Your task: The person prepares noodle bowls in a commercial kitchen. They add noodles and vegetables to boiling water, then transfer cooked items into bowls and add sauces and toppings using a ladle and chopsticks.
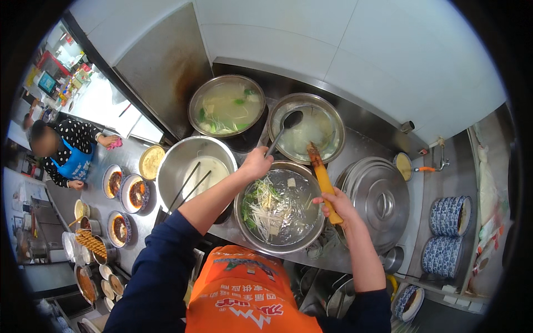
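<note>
My left hand (257,163) grips the handle of a metal ladle (292,119), its dark bowl over the back right pot (342,129) of cloudy liquid. In my right hand (339,204) is a yellow handle (323,179) with a dark-stained far end. That end reaches over the same pot's near rim; the tool's head is hard to make out in the liquid. Right before me stands a wide metal pot (239,224) of bubbling liquid. Pale bean sprouts (266,208), greens and tofu pieces float on its left side.
A steel pot (164,166) with chopsticks (189,183) and a pot of greens in broth (225,110) stand left. Stacked lids (381,204) lie right, near stacked patterned bowls (442,256). Sauce bowls (135,193) line the left counter, where another person (68,145) holds a pink cloth.
</note>
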The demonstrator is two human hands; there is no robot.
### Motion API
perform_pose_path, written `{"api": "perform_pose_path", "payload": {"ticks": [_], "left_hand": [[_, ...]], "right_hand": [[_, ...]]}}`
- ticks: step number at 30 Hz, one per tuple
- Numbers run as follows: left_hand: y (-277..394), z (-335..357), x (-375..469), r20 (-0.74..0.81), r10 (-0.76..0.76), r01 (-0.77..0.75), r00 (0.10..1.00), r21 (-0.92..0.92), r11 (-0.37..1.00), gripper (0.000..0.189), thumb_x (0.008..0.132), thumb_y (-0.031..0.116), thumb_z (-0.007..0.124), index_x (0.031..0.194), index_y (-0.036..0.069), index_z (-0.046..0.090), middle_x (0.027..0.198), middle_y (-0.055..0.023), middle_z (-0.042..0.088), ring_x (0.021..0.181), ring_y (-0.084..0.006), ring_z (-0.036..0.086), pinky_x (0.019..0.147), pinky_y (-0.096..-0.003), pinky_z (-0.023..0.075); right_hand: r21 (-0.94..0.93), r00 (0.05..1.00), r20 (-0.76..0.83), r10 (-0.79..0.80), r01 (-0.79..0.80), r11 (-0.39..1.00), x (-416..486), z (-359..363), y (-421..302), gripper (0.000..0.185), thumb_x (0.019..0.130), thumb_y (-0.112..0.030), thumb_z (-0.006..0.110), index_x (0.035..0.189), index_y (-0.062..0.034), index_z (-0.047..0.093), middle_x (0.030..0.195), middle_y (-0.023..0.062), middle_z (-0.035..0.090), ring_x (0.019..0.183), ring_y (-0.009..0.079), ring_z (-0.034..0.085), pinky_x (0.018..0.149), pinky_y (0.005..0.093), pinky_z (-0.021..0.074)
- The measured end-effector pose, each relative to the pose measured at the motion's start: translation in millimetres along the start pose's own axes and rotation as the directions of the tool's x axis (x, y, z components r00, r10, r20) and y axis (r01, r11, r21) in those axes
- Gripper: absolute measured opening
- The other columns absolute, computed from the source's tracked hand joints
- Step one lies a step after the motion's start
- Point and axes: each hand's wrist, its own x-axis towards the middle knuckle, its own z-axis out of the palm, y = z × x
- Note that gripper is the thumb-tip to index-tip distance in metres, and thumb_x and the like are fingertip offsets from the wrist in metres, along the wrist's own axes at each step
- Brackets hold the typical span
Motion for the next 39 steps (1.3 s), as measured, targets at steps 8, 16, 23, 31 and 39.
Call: {"api": "perform_pose_path", "payload": {"ticks": [8,16,23,31,39], "left_hand": [[58.3,-26.5,-8.5,0.688,-0.33,0.762,0.646,-0.608,0.223,0.012,0.102,0.013,0.052,0.104,0.001,0.055,0.072,0.0002,0.05,0.049,-0.0054,0.039,0.039,-0.0219,0.0305],[53.9,-102.6,-63.8,0.776,-0.163,0.769,0.609,-0.628,-0.119,0.018,0.105,0.013,0.044,0.115,0.001,0.051,0.07,0.0017,0.047,0.046,-0.0035,0.036,0.036,-0.0188,0.0275],[10.0,-191.3,-139.7,0.723,-0.081,0.699,0.686,-0.686,-0.205,0.025,0.107,0.015,0.042,0.124,-0.001,0.051,0.07,0.0021,0.044,0.046,-0.0028,0.035,0.035,-0.018,0.0274],[-87.7,-329.8,-269.8,0.531,-0.329,0.503,0.781,-0.847,-0.174,0.028,0.107,0.017,0.047,0.129,0.002,0.054,0.07,0.0036,0.047,0.047,-0.0011,0.035,0.036,-0.0163,0.028],[-220.5,-432.4,-366.4,0.182,-0.694,0.257,0.696,-0.967,0.005,0.012,0.103,0.017,0.054,0.101,0.005,0.054,0.071,0.0029,0.05,0.047,-0.0007,0.037,0.036,-0.0166,0.0255]], "right_hand": [[-0.279,0.984,-0.127,-0.126,0.086,0.957,-17.5,-22.1,-9.8,0.031,0.1,-0.006,0.049,0.131,-0.004,0.042,0.091,0.0148,0.07,0.05,0.0128,0.052,0.043,0.0269,0.0452],[-0.258,0.949,-0.165,-0.269,0.222,0.94,-62.3,-16.4,-17.6,0.033,0.1,-0.008,0.05,0.132,-0.0031,0.043,0.093,0.0166,0.069,0.048,0.0118,0.051,0.043,0.0256,0.0435],[-0.052,0.937,-0.219,-0.273,0.269,0.962,-88.4,33.6,-13.9,0.032,0.1,-0.009,0.053,0.131,-0.0048,0.047,0.094,0.015,0.069,0.048,0.0104,0.049,0.043,0.0235,0.0414],[0.228,0.954,-0.198,-0.223,0.267,0.937,-86.7,83.2,12.1,0.021,0.102,-0.012,0.057,0.122,-0.0051,0.055,0.1,0.0101,0.067,0.052,0.0052,0.046,0.042,0.0184,0.0396],[0.38,0.983,-0.087,-0.162,0.183,0.907,-73.2,127.2,21.7,0.023,0.103,-0.011,0.056,0.122,0.0024,0.053,0.102,0.0103,0.064,0.058,0.0042,0.047,0.044,0.0165,0.041]]}}
